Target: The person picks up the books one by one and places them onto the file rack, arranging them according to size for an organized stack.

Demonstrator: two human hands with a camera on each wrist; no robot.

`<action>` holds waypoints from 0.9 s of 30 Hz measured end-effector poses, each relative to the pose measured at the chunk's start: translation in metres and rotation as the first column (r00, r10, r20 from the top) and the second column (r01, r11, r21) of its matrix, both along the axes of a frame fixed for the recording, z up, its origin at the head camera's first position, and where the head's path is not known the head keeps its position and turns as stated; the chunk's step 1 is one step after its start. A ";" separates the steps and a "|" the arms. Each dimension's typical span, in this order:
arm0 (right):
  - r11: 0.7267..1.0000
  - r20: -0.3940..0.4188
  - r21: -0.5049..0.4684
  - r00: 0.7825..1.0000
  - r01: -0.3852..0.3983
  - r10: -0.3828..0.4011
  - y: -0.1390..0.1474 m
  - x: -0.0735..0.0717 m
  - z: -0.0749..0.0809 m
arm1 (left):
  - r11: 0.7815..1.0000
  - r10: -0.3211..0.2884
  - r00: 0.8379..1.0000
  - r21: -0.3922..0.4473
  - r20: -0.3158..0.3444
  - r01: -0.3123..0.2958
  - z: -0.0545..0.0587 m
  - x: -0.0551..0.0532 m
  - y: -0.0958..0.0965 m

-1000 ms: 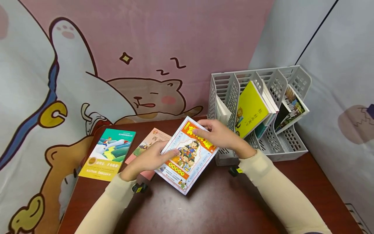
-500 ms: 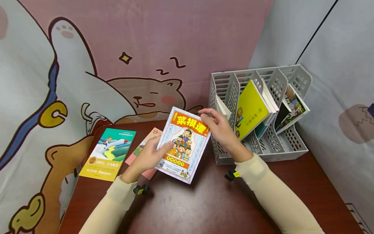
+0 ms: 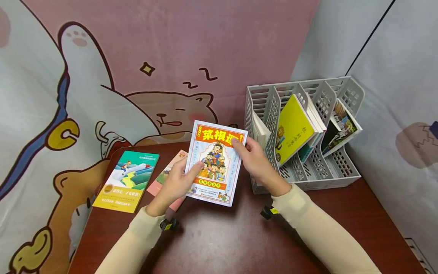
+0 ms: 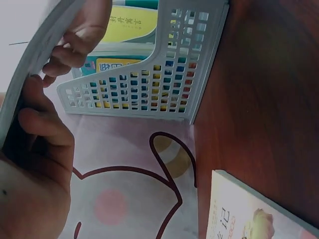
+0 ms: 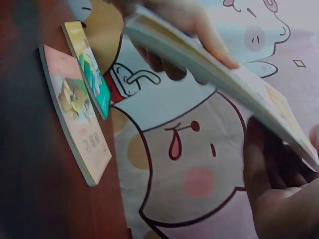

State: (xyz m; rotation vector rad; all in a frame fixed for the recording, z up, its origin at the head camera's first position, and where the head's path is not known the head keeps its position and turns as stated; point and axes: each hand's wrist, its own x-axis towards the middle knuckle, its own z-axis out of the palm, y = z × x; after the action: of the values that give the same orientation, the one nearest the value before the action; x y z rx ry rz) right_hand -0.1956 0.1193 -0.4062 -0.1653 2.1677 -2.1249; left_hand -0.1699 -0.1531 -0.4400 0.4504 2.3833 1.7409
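Both hands hold a pale blue book (image 3: 219, 152) with a red and yellow title and cartoon figures on its cover. My left hand (image 3: 178, 179) grips its left edge, thumb on the cover and fingers curled underneath. At the upper right edge my right hand (image 3: 256, 159) pinches it, thumb over the last title character. The right wrist view shows the book (image 5: 219, 82) raised above the table, its page edges visible. Behind the left hand lies a pink book (image 3: 161, 177), partly covered. Left of that is a green and yellow book (image 3: 126, 181).
A grey file rack (image 3: 308, 179) with several compartments stands at the right against the wall. In it lean a yellow book (image 3: 295, 129), a white book (image 3: 261, 131) and darker ones. The brown table (image 3: 219, 243) meets a cartoon-printed wall cloth (image 3: 164, 49).
The book has turned from a strong tilt to nearly upright in the head view, moving slightly up. The right hand has loosened, shifted and taken its right edge again; the left keeps hold.
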 end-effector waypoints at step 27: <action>0.953 0.056 0.218 0.977 -0.212 0.204 0.023 -0.007 0.026 | 0.994 -0.087 0.996 0.065 -0.020 0.088 -0.014 0.007 0.014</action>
State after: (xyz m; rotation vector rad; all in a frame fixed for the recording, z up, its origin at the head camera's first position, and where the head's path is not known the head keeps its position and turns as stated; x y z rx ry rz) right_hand -0.2021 0.1426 -0.3799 -0.3220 2.2383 -1.7477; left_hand -0.1632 -0.1394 -0.4543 0.5719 2.2866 1.7880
